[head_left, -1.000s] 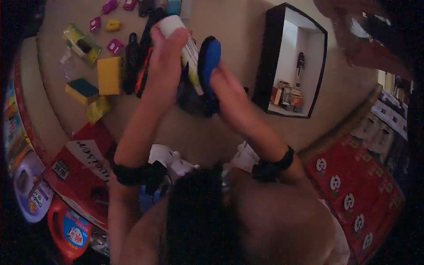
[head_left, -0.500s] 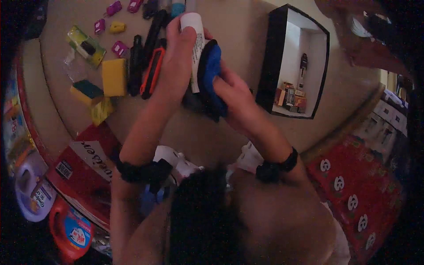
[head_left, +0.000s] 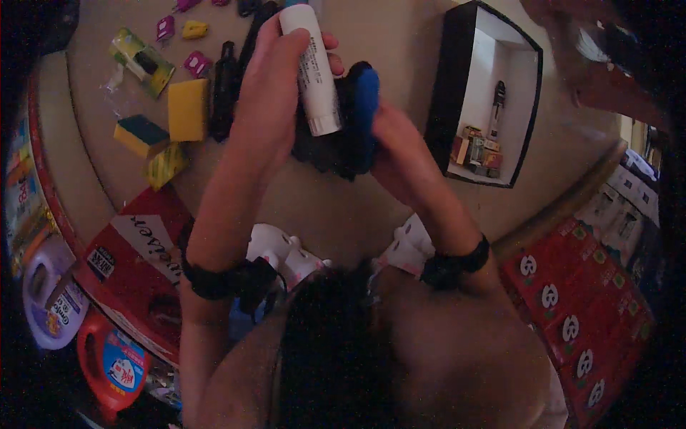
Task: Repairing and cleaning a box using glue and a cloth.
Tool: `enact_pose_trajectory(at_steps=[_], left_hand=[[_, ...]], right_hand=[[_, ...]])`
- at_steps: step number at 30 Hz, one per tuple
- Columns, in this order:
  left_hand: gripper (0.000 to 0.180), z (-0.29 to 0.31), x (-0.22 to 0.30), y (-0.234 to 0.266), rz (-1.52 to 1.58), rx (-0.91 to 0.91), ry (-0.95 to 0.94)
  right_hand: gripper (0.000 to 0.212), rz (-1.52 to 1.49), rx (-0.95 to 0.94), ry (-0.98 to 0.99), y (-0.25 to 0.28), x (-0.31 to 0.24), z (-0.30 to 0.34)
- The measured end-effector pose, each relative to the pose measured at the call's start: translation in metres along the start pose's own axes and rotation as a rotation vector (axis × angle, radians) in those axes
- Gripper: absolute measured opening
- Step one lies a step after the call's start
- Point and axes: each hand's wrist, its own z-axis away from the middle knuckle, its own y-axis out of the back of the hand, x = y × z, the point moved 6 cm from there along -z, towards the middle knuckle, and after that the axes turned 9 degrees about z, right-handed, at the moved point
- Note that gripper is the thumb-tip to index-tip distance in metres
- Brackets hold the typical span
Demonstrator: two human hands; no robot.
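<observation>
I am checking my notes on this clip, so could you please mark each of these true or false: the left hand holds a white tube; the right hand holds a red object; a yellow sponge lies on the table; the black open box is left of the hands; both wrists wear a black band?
1. The left hand holds a white tube. True.
2. The right hand holds a red object. False: it grips a blue and black object.
3. A yellow sponge lies on the table. True.
4. The black open box is left of the hands. False: it stands to their right.
5. Both wrists wear a black band. True: one on the left wrist, one on the right wrist.
</observation>
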Motion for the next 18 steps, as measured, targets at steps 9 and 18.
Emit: enact_pose_trajectory(at_steps=[9, 18], left_hand=[[0.028, 0.012, -0.009, -0.013, 0.13, 0.099, 0.008], [0.031, 0.013, 0.006, -0.015, -0.019, -0.014, -0.1]], right_hand=[[0.043, 0.125, 0.199, 0.169, -0.012, -0.011, -0.019], [0.047, 0.193, 0.095, 0.281, -0.025, -0.029, -0.001]])
